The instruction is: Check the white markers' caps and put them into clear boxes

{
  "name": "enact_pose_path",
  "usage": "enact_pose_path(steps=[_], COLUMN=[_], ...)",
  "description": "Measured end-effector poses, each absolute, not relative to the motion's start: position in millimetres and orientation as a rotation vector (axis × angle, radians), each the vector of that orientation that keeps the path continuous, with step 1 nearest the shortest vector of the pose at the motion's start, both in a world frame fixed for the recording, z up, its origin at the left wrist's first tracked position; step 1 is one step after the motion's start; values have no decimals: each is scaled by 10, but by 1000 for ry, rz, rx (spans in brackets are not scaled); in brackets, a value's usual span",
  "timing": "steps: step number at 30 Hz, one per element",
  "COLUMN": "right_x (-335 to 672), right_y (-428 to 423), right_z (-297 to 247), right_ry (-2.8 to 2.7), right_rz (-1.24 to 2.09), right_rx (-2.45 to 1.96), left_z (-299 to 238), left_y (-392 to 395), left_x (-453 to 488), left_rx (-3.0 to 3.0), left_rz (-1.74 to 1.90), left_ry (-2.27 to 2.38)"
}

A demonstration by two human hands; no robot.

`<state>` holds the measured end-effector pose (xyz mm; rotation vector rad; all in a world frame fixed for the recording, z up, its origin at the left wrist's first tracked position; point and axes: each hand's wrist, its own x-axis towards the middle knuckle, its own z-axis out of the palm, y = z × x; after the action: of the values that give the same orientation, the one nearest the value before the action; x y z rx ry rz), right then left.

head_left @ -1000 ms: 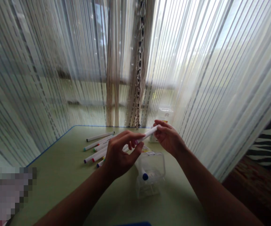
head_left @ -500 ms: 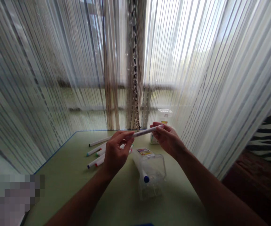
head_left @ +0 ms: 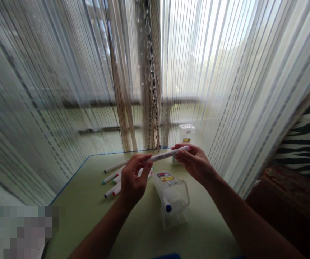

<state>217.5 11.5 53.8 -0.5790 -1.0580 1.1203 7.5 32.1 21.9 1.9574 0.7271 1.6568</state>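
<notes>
A white marker pen (head_left: 168, 154) is held level above the green table (head_left: 84, 201), one end in each hand. My left hand (head_left: 133, 178) pinches its near end with thumb and fingers closed. My right hand (head_left: 195, 162) grips the far end, fingers curled round it. Below them a clear plastic box (head_left: 175, 196) lies open with a blue-capped marker (head_left: 166, 205) inside. Several white markers with coloured caps (head_left: 113, 178) lie loose on the table behind my left hand.
A small white container with a label (head_left: 185, 133) stands at the table's far edge by the sheer striped curtains (head_left: 63, 90). A zebra-patterned fabric (head_left: 305, 136) and a dark cushion are at the right. A blurred patch covers the lower left corner.
The marker has turned from tilted to nearly level between my hands, and both hands have shifted slightly to the right. The view has tipped up and to the left.
</notes>
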Motion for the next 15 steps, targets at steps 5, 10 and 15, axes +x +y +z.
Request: enact_pose_path(steps=[5, 10, 15], right_x=[2184, 2301, 2375], right_y=[-156, -473, -803], right_z=[680, 695, 684], right_ry=[-1197, -1293, -1341], right_rz=[1062, 910, 794], right_rx=[-614, -764, -909], left_z=[258, 291, 320], left_y=[272, 185, 87], left_x=[44, 58, 105], left_rx=[2024, 2204, 2399], left_rz=[1682, 1743, 1782], left_ry=[661, 508, 399])
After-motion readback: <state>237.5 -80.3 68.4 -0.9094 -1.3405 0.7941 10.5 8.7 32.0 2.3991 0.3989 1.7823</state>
